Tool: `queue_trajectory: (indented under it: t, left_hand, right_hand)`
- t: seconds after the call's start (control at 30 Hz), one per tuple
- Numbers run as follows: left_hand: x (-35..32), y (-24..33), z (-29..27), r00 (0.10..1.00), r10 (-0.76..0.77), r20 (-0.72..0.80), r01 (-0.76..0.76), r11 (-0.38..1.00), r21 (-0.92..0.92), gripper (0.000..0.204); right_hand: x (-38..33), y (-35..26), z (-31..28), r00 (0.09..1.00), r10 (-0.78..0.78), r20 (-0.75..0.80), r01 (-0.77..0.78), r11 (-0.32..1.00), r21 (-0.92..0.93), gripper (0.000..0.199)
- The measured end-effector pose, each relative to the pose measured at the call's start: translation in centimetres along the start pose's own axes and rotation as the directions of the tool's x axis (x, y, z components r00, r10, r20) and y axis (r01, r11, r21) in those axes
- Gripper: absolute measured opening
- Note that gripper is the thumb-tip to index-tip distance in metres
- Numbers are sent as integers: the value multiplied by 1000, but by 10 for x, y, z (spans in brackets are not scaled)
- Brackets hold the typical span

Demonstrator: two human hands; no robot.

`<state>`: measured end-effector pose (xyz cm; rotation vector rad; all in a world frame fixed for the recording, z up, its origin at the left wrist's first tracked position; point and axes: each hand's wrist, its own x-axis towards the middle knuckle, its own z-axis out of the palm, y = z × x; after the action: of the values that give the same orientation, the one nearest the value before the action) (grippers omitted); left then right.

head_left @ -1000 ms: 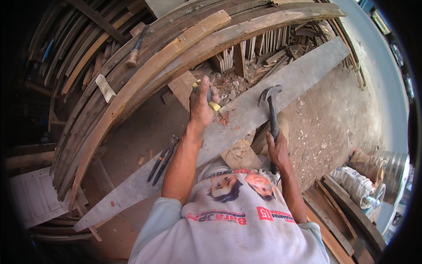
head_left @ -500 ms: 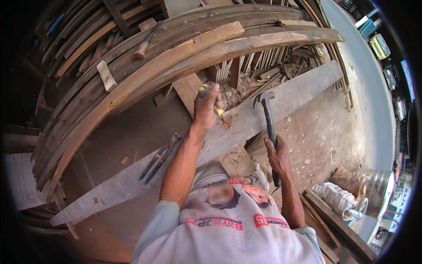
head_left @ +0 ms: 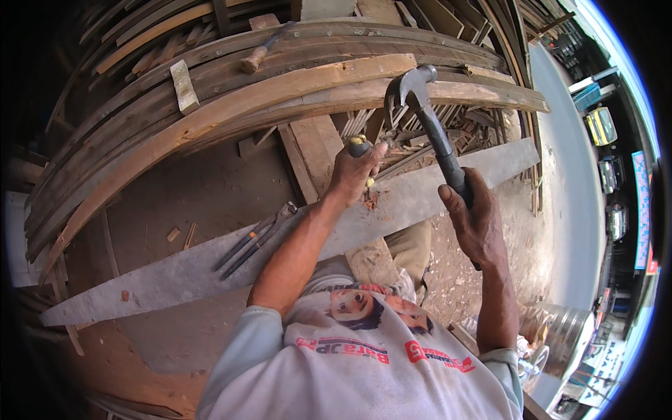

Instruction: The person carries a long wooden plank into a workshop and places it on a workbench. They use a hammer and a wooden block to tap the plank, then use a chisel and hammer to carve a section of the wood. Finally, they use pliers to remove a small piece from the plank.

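Note:
My left hand (head_left: 355,171) is closed around a chisel (head_left: 359,145) with a black and yellow handle, held upright over a long grey plank (head_left: 427,189). Most of its blade is hidden by my hand. Reddish wood chips (head_left: 369,203) lie on the plank just below. My right hand (head_left: 474,217) grips the dark handle of a claw hammer (head_left: 435,129), its head raised above and to the right of the chisel. Left of my left forearm, a pair of pincers (head_left: 253,239) with dark handles rests on the plank.
Long curved wooden beams (head_left: 294,80) are stacked beyond the plank. On them lie a wooden-handled tool (head_left: 262,52) and a short pale wood block (head_left: 184,87). Scrap wood is heaped behind the plank. A metal drum (head_left: 563,329) stands at right, near a road with vehicles.
My right hand has raised the hammer, whose head now appears higher and larger. My left hand keeps the chisel at the wood chips. The whole view has shifted slightly.

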<state>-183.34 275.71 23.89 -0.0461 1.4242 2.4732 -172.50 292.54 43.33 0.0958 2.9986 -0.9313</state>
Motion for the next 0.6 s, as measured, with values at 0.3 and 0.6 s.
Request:
queue_trajectory:
  t: [0.3, 0.6]
  left_hand:
    - [-6, 12, 7, 996, 60, 63, -72, 977, 202, 29]
    - [-12, 17, 10, 994, 82, 74, -101, 947, 304, 25]
  right_hand:
    - [40, 6, -9, 938, -100, 333, 178, 961, -213, 31]
    - [65, -35, -54, 985, -70, -159, 67, 997, -25, 27]
